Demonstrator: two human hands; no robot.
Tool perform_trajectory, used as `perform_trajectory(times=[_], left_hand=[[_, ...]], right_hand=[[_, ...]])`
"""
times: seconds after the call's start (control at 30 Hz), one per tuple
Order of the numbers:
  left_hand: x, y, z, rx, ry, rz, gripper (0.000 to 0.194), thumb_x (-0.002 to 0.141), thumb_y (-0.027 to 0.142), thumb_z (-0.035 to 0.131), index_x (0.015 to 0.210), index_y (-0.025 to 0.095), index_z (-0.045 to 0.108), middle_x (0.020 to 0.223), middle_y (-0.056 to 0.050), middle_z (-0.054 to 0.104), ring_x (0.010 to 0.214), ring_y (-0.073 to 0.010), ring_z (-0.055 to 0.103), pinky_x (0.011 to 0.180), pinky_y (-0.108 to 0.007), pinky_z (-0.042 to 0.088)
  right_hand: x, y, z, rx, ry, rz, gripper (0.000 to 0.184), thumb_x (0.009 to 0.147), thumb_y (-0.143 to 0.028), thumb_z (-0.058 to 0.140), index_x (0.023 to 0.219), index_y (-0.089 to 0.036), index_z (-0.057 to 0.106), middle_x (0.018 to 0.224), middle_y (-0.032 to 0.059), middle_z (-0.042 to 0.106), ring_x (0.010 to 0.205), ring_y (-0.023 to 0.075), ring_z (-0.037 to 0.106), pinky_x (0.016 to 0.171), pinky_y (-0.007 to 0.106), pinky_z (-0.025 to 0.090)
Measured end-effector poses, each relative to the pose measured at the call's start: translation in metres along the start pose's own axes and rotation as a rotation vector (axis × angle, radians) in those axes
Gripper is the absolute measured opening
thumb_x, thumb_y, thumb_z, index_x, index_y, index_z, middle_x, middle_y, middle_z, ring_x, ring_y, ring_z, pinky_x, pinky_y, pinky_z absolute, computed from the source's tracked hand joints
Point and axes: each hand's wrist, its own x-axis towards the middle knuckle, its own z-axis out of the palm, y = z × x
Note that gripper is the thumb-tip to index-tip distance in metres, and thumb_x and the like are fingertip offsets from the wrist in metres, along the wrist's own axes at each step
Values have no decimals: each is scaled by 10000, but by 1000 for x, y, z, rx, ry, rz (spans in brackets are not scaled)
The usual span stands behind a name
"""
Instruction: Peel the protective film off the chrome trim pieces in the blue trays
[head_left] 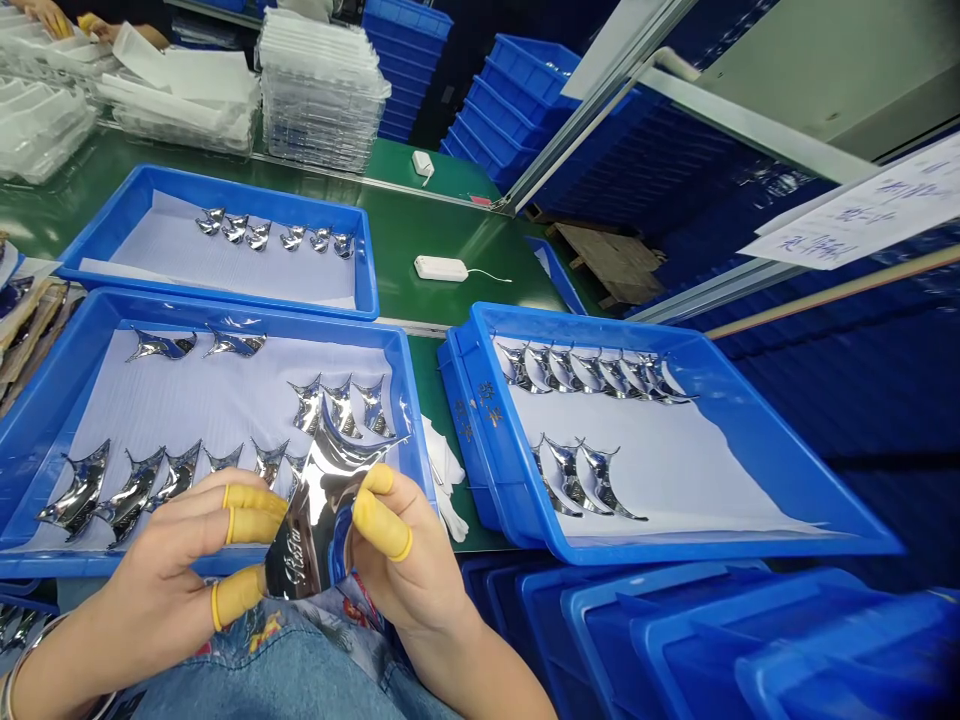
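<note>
Both my hands hold one shiny chrome curved part [319, 510] low in the head view, over my lap. My left hand [176, 575] pinches its left edge with yellow finger cots on thumb and fingers. My right hand [405, 560] grips its right edge, also with yellow cots. Just behind the part is a blue tray [45, 400] lined with white paper, with several similar chrome parts in rows. To the right a second blue tray [720, 385] holds two rows of the same parts.
A third blue tray [112, 215] with several chrome parts lies farther back on the green table [442, 230]. Stacks of clear plastic trays [319, 90] stand at the back, another person's hands [52, 15] beside them. Empty blue bins [675, 640] are stacked at lower right. White cloth [444, 470] lies between trays.
</note>
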Motion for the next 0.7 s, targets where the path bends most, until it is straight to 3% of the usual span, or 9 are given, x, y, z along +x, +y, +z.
perform_trajectory(times=[0.43, 0.7], left_hand=[[3, 5, -2, -35, -3, 70, 267, 800, 8, 673, 969, 214, 681, 955, -34, 719, 944, -188, 633, 865, -312, 553], [2, 6, -2, -40, -7, 114, 119, 902, 159, 651, 1006, 212, 673, 908, -26, 706, 891, -167, 635, 869, -299, 527]], right_hand=[[-2, 0, 0, 88, -30, 2, 297, 700, -438, 865, 749, -206, 686, 651, -16, 613, 512, 107, 488, 512, 238, 419], [-1, 2, -1, 153, -50, 50, 271, 717, -407, 862, 747, -202, 687, 631, -17, 614, 521, 112, 541, 524, 229, 416]])
